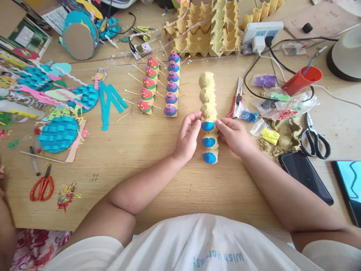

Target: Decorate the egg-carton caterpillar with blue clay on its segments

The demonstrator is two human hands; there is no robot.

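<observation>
A tan egg carton strip (208, 96), a single row of bumps, lies upright in front of me on the wooden table. Its three nearest bumps carry smooth blue clay patches (209, 142); the farther ones are bare. My left hand (188, 135) has its thumb and curled fingers against the strip's left edge. On the opposite edge my right hand (235, 135) pinches the strip beside the farthest blue patch. To the left stand two decorated strips, one with red and green caps (148, 82), the other with purple caps (172, 86), with thin sticks poking out.
Right: a utility knife (238, 98), bagged clay (269, 135), black scissors (313, 139), a phone (306, 177), and a red cup (303, 81) among cables. Left: blue woven paper (59, 133) and orange scissors (42, 187). Egg trays (205, 34) sit behind. Another person's arm (5, 218) shows at far left.
</observation>
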